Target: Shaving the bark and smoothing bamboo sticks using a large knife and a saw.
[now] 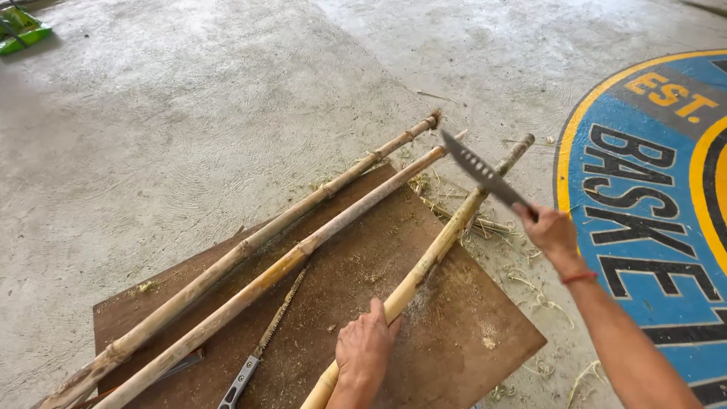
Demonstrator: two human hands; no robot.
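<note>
My left hand [366, 348] grips a long bamboo pole [439, 246] that lies slanted across a brown board [454, 333]. My right hand [550, 229] holds a dark machete [482, 172] with holes along its blade, raised above the pole's far half, tip pointing up-left. Two more bamboo poles [250, 246] [303, 248] lie side by side on the board's left part, their far ends reaching onto the concrete.
A hand saw [265, 341] lies on the board between the poles. Shavings and fibres [522, 280] are scattered on the concrete floor right of the board. A painted blue and yellow circle [651, 197] covers the floor at right. A green object [23, 34] sits far left.
</note>
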